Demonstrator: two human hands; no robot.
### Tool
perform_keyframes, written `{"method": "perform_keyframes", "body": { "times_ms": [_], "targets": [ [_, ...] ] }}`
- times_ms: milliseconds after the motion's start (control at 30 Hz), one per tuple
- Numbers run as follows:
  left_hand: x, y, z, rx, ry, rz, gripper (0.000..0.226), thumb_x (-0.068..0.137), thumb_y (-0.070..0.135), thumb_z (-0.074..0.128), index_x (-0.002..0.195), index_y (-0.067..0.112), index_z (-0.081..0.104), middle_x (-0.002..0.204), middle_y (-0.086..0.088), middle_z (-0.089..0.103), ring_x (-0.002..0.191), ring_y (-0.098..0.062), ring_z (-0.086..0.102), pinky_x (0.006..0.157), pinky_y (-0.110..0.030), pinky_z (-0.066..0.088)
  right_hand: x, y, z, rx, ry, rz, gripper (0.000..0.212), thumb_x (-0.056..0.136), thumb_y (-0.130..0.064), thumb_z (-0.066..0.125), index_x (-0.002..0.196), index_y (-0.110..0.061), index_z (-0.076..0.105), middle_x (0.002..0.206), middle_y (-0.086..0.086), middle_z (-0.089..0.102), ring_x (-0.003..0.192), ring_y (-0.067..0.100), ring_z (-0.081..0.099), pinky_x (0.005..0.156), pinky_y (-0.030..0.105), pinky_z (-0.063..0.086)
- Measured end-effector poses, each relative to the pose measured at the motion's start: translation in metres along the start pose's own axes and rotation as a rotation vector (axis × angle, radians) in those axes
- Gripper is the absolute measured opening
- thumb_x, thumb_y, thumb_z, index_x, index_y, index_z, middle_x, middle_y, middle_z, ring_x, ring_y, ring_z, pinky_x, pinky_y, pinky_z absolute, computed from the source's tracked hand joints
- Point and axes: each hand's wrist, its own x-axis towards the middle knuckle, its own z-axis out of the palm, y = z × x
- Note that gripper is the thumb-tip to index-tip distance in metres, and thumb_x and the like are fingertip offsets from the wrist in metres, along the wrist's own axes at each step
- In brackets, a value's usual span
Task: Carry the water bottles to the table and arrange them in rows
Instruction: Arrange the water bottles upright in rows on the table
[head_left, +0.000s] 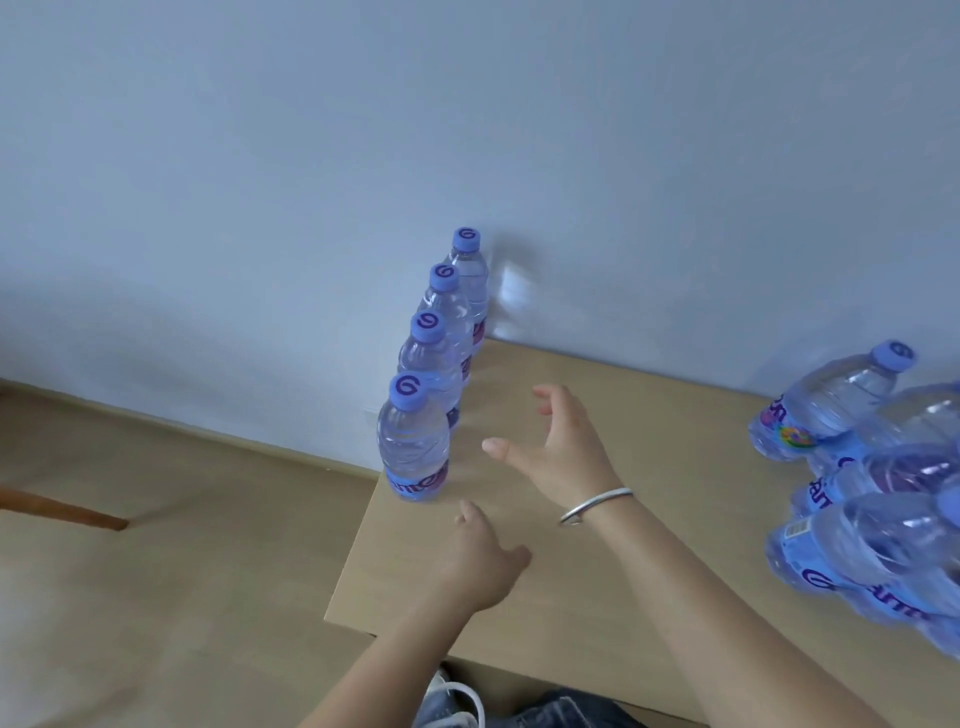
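Several clear water bottles with blue caps stand upright in one row along the left edge of the light wooden table (649, 415), running from the nearest bottle (413, 447) back to the farthest bottle (470, 280) by the wall. My right hand (558, 441) hovers over the table just right of the nearest bottle, fingers spread, holding nothing. My left hand (480, 558) is lower, near the table's front left corner, fingers loose and empty. A cluster of several more bottles (878, 493) stands at the table's right side.
A pale blue wall (363, 156) rises right behind the table. Beige floor (156, 571) lies to the left, with a brown wooden chair leg (62, 506) crossing it. My jeans and a white shoe (457, 701) show under the table's front edge.
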Motion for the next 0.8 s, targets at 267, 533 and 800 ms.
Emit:
{"method": "perform_keyframes", "body": {
  "times_ms": [267,533,800],
  "targets": [
    [-0.004,0.088,0.037,0.178,-0.181,0.306,0.079,0.086,0.044,0.059,0.146,0.01,0.022,0.15,-0.006,0.034,0.135,-0.019,0.036,0.099,-0.025,0.032,-0.031,0.056,-0.127,-0.011,0.46,0.073,0.042,0.078,-0.02,0.071,0.115,-0.01,0.054,0.108,-0.003,0.052,0.106,0.016,0.051,0.086,0.019,0.032],
    [-0.005,0.136,0.084,0.214,-0.356,0.448,0.08,0.083,0.04,0.064,0.147,0.014,0.024,0.149,-0.004,0.037,0.136,-0.014,0.037,0.106,-0.027,0.035,-0.075,0.128,-0.193,-0.147,0.86,0.246,0.058,0.071,-0.006,0.074,0.123,-0.001,0.049,0.12,0.016,0.053,0.116,0.033,0.045,0.099,0.034,0.03],
    [0.003,0.14,0.108,0.166,-0.455,0.386,0.079,0.08,0.041,0.066,0.146,0.022,0.026,0.142,-0.005,0.043,0.121,-0.014,0.049,0.096,-0.027,0.044,-0.08,0.155,-0.189,0.231,0.799,0.33,0.05,0.076,-0.015,0.073,0.116,-0.016,0.044,0.111,-0.004,0.052,0.106,0.016,0.051,0.084,0.023,0.035]
  ]
}}
